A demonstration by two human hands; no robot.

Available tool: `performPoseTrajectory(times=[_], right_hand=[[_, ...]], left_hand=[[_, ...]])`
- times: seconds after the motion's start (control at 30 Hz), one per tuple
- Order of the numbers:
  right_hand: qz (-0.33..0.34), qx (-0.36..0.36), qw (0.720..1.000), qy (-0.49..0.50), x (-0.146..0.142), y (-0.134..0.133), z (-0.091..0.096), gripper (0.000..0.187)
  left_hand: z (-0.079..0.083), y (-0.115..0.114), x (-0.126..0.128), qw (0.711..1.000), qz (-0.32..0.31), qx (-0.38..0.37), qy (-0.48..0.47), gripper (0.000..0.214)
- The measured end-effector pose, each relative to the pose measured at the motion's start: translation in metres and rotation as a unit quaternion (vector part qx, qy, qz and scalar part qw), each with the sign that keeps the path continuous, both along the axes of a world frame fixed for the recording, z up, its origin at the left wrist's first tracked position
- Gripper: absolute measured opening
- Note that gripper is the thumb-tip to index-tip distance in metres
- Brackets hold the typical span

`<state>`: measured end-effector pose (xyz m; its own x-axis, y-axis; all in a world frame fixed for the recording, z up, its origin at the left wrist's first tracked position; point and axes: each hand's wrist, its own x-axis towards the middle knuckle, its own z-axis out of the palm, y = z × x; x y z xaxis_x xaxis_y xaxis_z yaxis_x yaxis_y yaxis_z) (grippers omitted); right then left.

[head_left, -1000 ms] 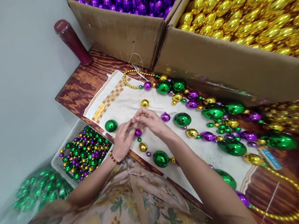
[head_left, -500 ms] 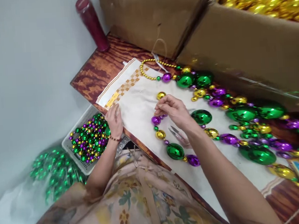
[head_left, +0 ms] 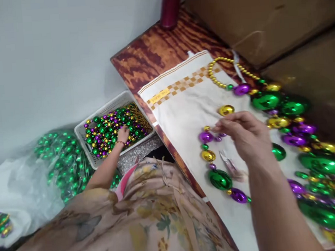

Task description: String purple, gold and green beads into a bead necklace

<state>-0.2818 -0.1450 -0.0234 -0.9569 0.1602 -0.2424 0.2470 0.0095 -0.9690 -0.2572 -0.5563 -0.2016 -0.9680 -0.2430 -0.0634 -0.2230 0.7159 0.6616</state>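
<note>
My left hand (head_left: 123,134) is low in a white plastic basket (head_left: 82,141), its fingers drawn together against the small green, gold and purple beads (head_left: 107,131). What it pinches, if anything, is too small to make out. Over the white cloth (head_left: 181,117), my right hand (head_left: 242,131) is closed in a pinch at the end of a bead strand (head_left: 220,180). Whatever lies between its fingertips is hidden. A gold bead (head_left: 226,110) lies just beyond these fingers. Small scissors (head_left: 229,162) rest beside the strand, below my right hand.
Larger bead necklaces (head_left: 325,164) cover the table's right side, against cardboard boxes (head_left: 303,55). A dark red bottle (head_left: 170,6) stands at the far corner of the wooden table (head_left: 147,50). A clear bag of green beads (head_left: 64,163) is left of the basket.
My left hand has gone from the table edge down into the basket. My right hand keeps its pinch near the strand. The view has swung left and down.
</note>
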Motion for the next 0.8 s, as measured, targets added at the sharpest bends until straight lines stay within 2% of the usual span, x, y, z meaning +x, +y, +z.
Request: performPoseTrajectory(times=[0.07, 0.17, 0.3, 0.4, 0.5, 0.6, 0.67, 0.7, 0.73, 0.8], right_hand=[[-0.023, 0.029, 0.999, -0.014, 0.001, 0.001, 0.004, 0.011], [-0.047, 0.059, 0.997, -0.027, 0.002, -0.002, 0.013, 0.011], [-0.019, 0.088, 0.996, -0.017, 0.005, -0.012, 0.027, 0.012], [0.001, 0.115, 0.993, -0.004, 0.007, -0.018, 0.038, 0.012], [0.012, 0.118, 0.993, -0.008, 0.006, -0.020, 0.046, 0.013], [0.037, 0.093, 0.995, -0.013, 0.003, -0.017, 0.050, 0.022], [0.053, 0.077, 0.996, -0.010, -0.001, -0.014, 0.053, 0.024], [0.062, 0.071, 0.996, -0.006, -0.003, -0.012, 0.055, 0.024], [0.072, 0.065, 0.995, -0.004, -0.005, -0.011, 0.057, 0.024], [0.098, 0.049, 0.994, -0.005, -0.008, -0.009, 0.060, 0.023]], left_hand=[[-0.027, 0.017, 0.020, 0.993, 0.047, 0.022, -0.110, 0.031], [-0.048, 0.035, 0.042, 0.968, 0.094, 0.065, -0.223, 0.030], [-0.053, 0.047, 0.059, 0.953, 0.110, 0.118, -0.256, 0.029], [-0.041, 0.054, 0.059, 0.961, 0.130, 0.141, -0.198, 0.021], [-0.007, 0.062, 0.051, 0.971, 0.170, 0.143, -0.087, 0.026], [0.046, 0.072, 0.036, 0.971, 0.169, 0.156, 0.059, 0.025], [0.087, 0.086, 0.022, 0.956, 0.103, 0.186, 0.200, 0.023], [0.106, 0.097, 0.014, 0.952, 0.049, 0.204, 0.225, 0.023], [0.123, 0.111, 0.006, 0.949, -0.015, 0.226, 0.219, 0.023], [0.149, 0.147, -0.010, 0.939, -0.139, 0.279, 0.144, 0.026]])
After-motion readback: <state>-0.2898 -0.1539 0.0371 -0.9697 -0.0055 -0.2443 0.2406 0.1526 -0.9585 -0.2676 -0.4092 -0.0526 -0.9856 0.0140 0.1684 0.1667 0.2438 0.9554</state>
